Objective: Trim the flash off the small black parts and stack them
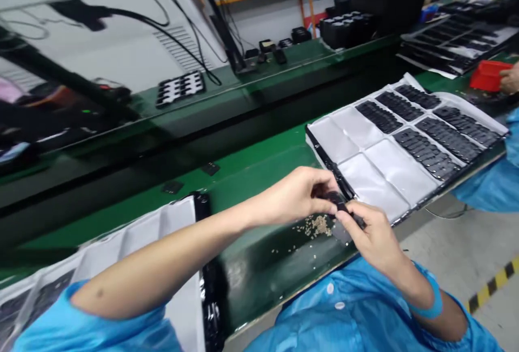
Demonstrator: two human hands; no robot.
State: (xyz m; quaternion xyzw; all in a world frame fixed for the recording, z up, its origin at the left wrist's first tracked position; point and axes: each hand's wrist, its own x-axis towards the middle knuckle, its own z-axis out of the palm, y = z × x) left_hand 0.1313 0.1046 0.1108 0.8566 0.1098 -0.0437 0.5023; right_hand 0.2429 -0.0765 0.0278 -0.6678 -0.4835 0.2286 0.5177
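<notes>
We see the dark part between our two hands, at the fingertips, above the bench. Our left hand pinches it between thumb and fingers from the left; our right hand meets it from the right, its thumb and fingers closed on it as well, so neither hand is clearly nearer. The scattered beige pieces lie on the bench just beside this grip, below the left fingertips; the loaded tray has its left edge just beyond the fingers.

Our fingers cover most of the part, so we cannot be sure which way its long axis runs. A flat grey piece shows below the right thumb; we cannot tell whether it is joined to the part or lies on the bench. The other tray is partly hidden by our left arm and cut off at the frame's edge.
</notes>
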